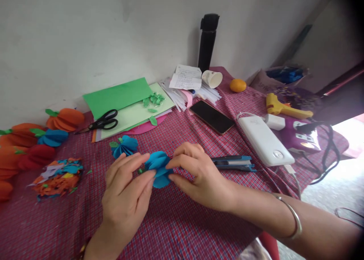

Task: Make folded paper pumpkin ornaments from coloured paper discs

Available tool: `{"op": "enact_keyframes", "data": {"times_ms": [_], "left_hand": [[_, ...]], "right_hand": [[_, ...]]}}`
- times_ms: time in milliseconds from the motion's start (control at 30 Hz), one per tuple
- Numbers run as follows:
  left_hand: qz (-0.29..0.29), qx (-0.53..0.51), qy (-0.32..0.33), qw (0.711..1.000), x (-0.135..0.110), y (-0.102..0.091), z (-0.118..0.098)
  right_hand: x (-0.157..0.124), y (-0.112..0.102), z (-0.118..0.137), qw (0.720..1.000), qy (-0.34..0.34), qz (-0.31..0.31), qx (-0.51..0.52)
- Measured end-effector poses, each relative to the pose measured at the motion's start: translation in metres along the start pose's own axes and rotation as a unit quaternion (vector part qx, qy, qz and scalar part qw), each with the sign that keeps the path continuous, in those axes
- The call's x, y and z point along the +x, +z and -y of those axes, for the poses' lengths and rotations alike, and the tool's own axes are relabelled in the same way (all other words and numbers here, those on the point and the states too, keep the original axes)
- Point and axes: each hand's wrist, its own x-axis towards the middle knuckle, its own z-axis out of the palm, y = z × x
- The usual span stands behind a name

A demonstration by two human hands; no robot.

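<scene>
A blue folded-paper ball (158, 168) is held between both hands just above the red checked tablecloth (182, 222). My left hand (125, 195) pinches its left side with fingertips together. My right hand (196, 174), with a metal bangle (292, 216) on the wrist, pinches its right side. A second blue paper ball with a green leaf (124, 145) lies just behind the left hand. A blue stapler (233, 163) lies right of the right hand.
Orange, red and blue paper fruits (34, 142) and a heap of paper scraps (58, 177) sit at left. Scissors (101, 121) lie on green sheets (125, 96). Behind are a phone (212, 116), power bank (263, 140), glue gun (281, 107), orange (237, 85), cup (212, 79), black flask (207, 41).
</scene>
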Motion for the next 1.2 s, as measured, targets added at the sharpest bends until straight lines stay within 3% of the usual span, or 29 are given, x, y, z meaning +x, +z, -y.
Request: {"op": "enact_keyframes", "data": {"times_ms": [400,700,1200], "left_hand": [[0.024,0.011,0.0,1.0,0.003,-0.001,-0.018],[0.01,0.029,0.038,0.999,-0.003,-0.003,-0.015],[0.022,0.043,0.061,0.997,-0.005,-0.002,-0.012]], "right_hand": [[0.0,0.0,0.003,0.997,-0.051,0.036,-0.039],[0.001,-0.004,0.001,0.998,-0.031,-0.045,0.042],[0.002,-0.004,0.004,0.999,0.018,0.043,0.02]]}}
